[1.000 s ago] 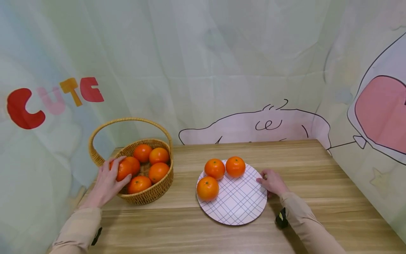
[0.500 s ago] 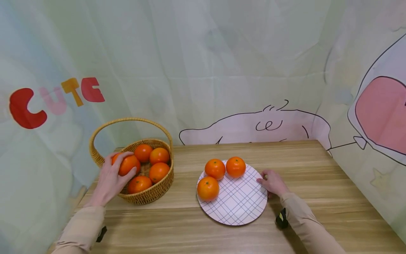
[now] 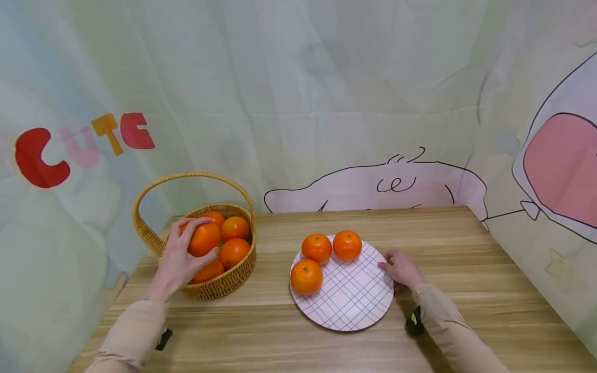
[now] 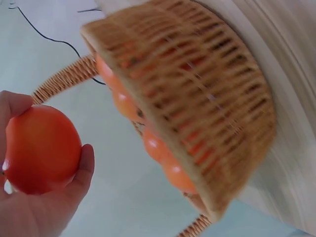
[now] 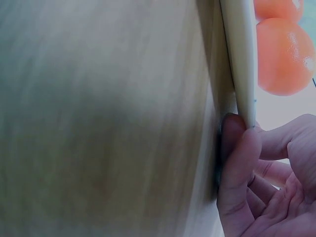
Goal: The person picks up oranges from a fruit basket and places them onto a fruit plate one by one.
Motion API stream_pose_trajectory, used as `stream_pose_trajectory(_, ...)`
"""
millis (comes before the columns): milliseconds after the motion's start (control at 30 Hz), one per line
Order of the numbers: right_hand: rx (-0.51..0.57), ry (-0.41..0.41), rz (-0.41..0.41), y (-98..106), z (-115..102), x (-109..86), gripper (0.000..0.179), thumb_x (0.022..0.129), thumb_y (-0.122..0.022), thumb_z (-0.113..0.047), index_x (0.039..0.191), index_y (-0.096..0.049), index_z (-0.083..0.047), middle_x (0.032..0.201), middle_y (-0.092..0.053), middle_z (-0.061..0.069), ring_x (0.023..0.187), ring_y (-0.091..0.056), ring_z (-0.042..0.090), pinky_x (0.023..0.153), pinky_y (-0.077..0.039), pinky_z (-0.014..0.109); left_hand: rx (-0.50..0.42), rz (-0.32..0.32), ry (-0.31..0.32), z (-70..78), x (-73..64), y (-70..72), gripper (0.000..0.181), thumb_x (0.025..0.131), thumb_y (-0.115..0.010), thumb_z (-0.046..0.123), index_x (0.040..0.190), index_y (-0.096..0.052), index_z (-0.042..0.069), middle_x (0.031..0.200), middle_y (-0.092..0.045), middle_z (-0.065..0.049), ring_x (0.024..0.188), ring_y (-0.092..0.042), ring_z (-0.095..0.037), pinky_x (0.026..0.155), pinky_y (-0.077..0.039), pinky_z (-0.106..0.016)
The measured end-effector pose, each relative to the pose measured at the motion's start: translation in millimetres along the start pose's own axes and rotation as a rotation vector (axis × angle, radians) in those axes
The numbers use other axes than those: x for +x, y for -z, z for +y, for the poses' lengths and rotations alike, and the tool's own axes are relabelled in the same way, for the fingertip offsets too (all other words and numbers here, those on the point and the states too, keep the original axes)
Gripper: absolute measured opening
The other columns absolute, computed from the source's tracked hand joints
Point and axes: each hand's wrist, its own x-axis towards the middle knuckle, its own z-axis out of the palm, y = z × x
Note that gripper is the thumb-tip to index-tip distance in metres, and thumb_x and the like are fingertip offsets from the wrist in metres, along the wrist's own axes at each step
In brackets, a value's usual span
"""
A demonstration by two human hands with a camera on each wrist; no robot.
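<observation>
My left hand [image 3: 177,261] grips an orange [image 3: 205,239], thumb on one side and fingers over the other. In the left wrist view the held orange [image 4: 44,150] is above the rim of the wicker basket [image 4: 217,94]. Several more oranges lie in the basket [image 3: 224,284], partly covered by the hand in the head view. My right hand [image 3: 402,268] pinches the right edge of a round white plate [image 3: 354,300] with blue crossing lines. In the right wrist view its fingers [image 5: 237,182] curl under the plate's rim. Three oranges [image 3: 306,277] sit on the plate's left and back part.
The basket's tall arched handle [image 3: 193,175] stands over the oranges. A wood-grain table [image 3: 280,336] carries basket and plate. Behind it hangs a pale printed curtain [image 3: 326,103], close to the table's back edge.
My left hand has lifted the orange from the basket's left side and carried it a little to the right. The right hand and the plate have stayed where they were.
</observation>
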Motion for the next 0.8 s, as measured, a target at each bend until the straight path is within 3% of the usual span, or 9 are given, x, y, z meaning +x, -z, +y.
stream_pose_trajectory(400,-0.003,0.008,0.007,-1,2,0.1,0.016,0.098,-0.062,-0.014,0.102,-0.061,0.001,0.074,-0.061,0.011,0.046,-0.053,0.014,0.043,-0.05,0.026,-0.074,-0.105,0.007,31.6,9.3,-17.3,0.068,0.081,-0.084,0.018,0.14,-0.05,0.014,0.136,-0.042,-0.024,0.115,-0.053,-0.043,0.091,-0.05,-0.063)
stream_pose_trajectory(800,0.003,0.007,-0.002,-1,1,-0.1,0.016,0.099,-0.062,-0.014,0.103,-0.061,0.002,0.074,-0.06,0.01,0.048,-0.053,0.015,0.044,-0.05,0.027,-0.161,-0.119,0.018,54.0,21.4,-36.7,0.079,0.076,-0.088,0.024,0.142,-0.047,0.01,0.141,-0.05,-0.015,0.123,-0.052,-0.034,0.1,-0.049,-0.057)
